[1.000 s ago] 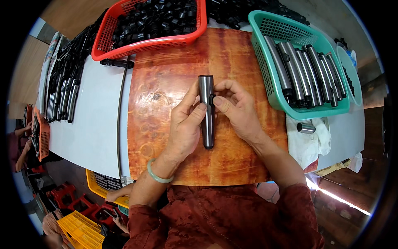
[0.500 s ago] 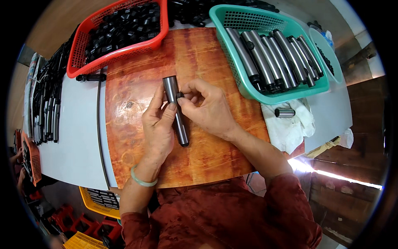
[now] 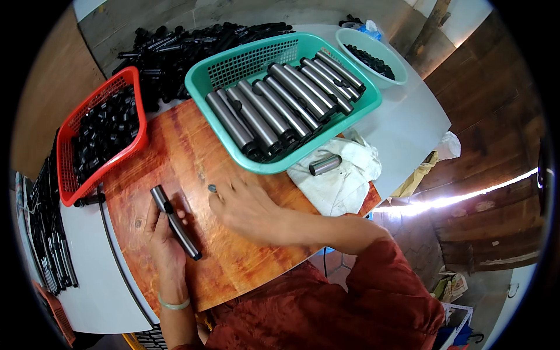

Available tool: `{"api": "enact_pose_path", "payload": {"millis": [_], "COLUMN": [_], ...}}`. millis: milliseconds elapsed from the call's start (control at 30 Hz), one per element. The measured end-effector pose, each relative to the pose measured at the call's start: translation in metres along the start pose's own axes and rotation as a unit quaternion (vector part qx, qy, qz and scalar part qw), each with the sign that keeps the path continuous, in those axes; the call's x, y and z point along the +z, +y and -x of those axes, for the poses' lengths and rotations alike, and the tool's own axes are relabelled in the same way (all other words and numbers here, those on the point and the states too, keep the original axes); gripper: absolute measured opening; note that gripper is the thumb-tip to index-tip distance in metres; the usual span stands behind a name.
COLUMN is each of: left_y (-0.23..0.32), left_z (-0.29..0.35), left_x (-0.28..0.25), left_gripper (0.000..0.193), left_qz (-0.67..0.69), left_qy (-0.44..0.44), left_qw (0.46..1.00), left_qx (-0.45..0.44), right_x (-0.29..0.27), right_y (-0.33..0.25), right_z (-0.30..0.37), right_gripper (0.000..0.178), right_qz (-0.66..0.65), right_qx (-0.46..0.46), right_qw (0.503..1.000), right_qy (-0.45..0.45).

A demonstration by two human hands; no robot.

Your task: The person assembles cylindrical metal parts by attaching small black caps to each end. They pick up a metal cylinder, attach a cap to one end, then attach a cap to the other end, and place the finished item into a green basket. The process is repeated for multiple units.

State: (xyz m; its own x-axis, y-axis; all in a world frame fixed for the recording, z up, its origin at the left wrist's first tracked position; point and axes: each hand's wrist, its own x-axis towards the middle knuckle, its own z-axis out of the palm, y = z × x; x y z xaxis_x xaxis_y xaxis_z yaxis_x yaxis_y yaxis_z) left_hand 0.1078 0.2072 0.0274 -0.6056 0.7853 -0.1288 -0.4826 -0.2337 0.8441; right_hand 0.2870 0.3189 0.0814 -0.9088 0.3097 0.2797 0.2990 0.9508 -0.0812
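In my left hand [image 3: 162, 236] is a slim steel cylinder [image 3: 178, 227] with dark ends, tilted with its lower end toward me. A small black piece [image 3: 168, 207] sits on its side near the upper end. My fingers are closed around it. My right hand [image 3: 248, 210] is over the wooden board, apart from the cylinder, its bent fingers blurred by motion. Beside its fingertips shows a small round grey piece [image 3: 212, 188]; I cannot tell whether the hand holds it. A green basket [image 3: 274, 169] with several similar cylinders [image 3: 286, 119] stands beyond this hand.
A red basket [image 3: 142, 131] of small black parts stands at the left. Black parts are piled behind [image 3: 204, 44]. At the right, a short steel cylinder [image 3: 325, 165] rests on a white cloth [image 3: 344, 195]. A pale green bowl [image 3: 396, 64] holds small black pieces.
My right hand has left the black piece on the cylinder and moved away to the right. My left hand still grips the cylinder. The view has turned toward the right.
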Motion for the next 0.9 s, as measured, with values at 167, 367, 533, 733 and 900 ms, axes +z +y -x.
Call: {"api": "enact_pose_path", "payload": {"millis": [167,367,533,733,900], "left_y": [0.001,0.004,0.003,0.002,0.001], "left_z": [0.0,0.0,-0.001,-0.003,-0.005], "left_x": [-0.009,0.003,-0.002,-0.002,-0.005], "left_gripper": [0.033,0.035,0.034,0.032,0.032], "left_qz": [0.005,-0.021,-0.047,-0.032,-0.017], "left_qy": [-0.011,-0.001,0.018,0.009,-0.016], "left_qw": [1.0,0.999,0.998,0.999,0.999], "left_qx": [-0.006,-0.03,-0.029,-0.027,-0.034], "right_x": [-0.096,-0.126,-0.089,-0.097,-0.113], "right_y": [0.051,0.281,0.397,0.395,0.365], "right_z": [0.045,0.099,0.146,0.15,0.177], "right_gripper": [0.013,0.019,0.037,0.028,0.031], "right_qz": [-0.095,0.111,0.229,0.254,0.262], "right_qx": [-0.021,0.313,0.394,0.466,0.441], "right_qw": [0.989,0.884,0.879,0.843,0.848], "right_qy": [0.116,0.329,0.14,-0.088,-0.132]}}
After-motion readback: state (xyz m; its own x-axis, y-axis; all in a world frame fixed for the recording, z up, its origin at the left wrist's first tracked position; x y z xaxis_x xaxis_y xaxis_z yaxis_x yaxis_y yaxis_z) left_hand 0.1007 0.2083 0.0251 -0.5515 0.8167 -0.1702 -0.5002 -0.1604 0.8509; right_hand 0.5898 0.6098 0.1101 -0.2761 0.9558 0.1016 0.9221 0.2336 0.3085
